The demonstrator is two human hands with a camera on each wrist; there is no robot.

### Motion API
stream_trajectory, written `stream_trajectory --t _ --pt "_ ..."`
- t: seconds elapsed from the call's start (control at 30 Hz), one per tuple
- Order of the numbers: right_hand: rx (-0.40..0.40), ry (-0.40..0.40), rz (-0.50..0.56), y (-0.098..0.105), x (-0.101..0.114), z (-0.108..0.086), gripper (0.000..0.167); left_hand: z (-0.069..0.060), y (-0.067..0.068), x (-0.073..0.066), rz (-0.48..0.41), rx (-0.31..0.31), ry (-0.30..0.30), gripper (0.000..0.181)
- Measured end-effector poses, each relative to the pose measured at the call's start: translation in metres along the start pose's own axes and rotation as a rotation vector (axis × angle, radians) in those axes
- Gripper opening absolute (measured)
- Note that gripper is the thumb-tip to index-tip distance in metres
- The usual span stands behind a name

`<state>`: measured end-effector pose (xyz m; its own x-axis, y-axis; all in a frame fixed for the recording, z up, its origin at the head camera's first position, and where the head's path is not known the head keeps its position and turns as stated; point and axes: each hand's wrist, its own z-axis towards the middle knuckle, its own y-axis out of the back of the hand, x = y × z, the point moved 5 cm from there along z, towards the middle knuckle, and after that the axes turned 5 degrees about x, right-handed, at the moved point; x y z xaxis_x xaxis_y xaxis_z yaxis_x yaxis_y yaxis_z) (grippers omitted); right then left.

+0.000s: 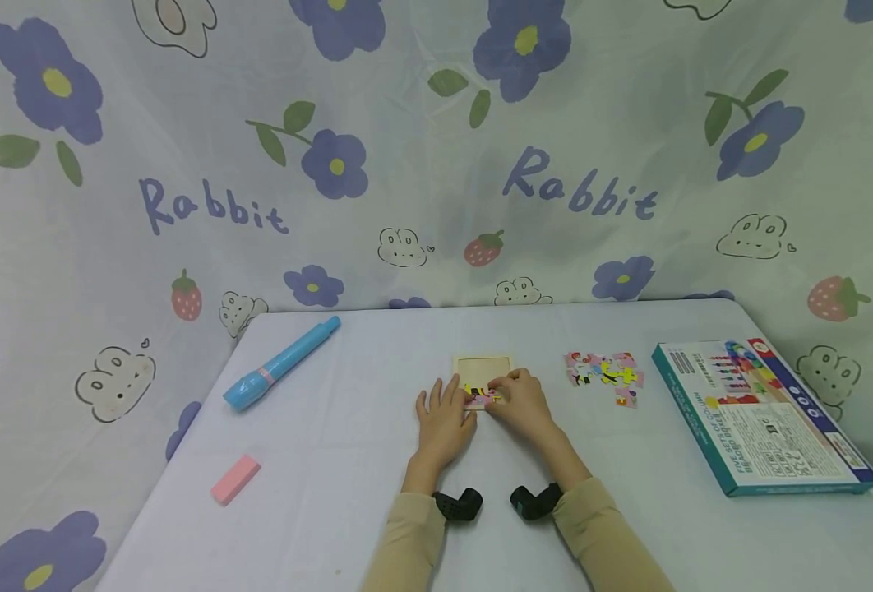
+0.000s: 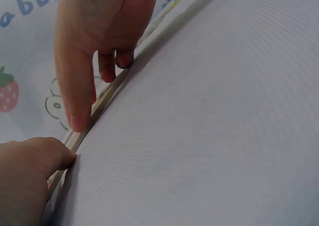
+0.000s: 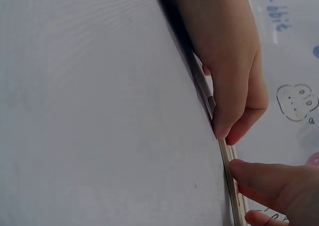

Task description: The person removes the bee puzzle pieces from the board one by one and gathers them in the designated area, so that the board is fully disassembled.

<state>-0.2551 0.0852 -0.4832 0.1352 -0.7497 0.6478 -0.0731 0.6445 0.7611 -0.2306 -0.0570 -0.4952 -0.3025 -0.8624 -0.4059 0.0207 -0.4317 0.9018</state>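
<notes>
A small wooden puzzle tray point(image 1: 483, 368) lies on the table, with colourful jigsaw pieces point(image 1: 475, 391) along its near side. At the tray's left edge rests my left hand point(image 1: 442, 423), fingers spread and mostly straight, with thumb and index near its lower left corner. My right hand point(image 1: 525, 407) bends its fingers over the lower right; its thumb and index pinch a puzzle piece point(image 1: 492, 395), largely covered by the fingers. In the left wrist view both hands meet at the tray's edge point(image 2: 107, 99). More loose puzzle pieces point(image 1: 605, 370) lie to the right.
A flat boxed set point(image 1: 765, 419) lies at the right side of the table. A blue pen-shaped tube point(image 1: 283, 364) is at the back left, and a pink eraser-like block point(image 1: 235, 479) nearer on the left. Behind the table hangs a patterned curtain point(image 1: 407, 197).
</notes>
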Motion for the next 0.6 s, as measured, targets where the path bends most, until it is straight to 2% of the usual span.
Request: stream_trajectory --t 0.27,0.47,0.6 --pt "-0.01 0.011 0.005 -0.0009 0.0005 -0.0004 0.027 -0.0002 -0.0004 0.0007 -0.013 -0.007 -0.001 0.014" --pt "0.003 -0.004 -0.016 0.0 0.0029 -0.0014 0.035 0.0001 0.0 0.0009 -0.028 -0.016 0.005 0.018" --pt "0.001 -0.001 -0.003 0.0003 0.0039 -0.0016 0.033 -0.0001 -0.0003 0.0016 -0.028 -0.014 0.015 0.024"
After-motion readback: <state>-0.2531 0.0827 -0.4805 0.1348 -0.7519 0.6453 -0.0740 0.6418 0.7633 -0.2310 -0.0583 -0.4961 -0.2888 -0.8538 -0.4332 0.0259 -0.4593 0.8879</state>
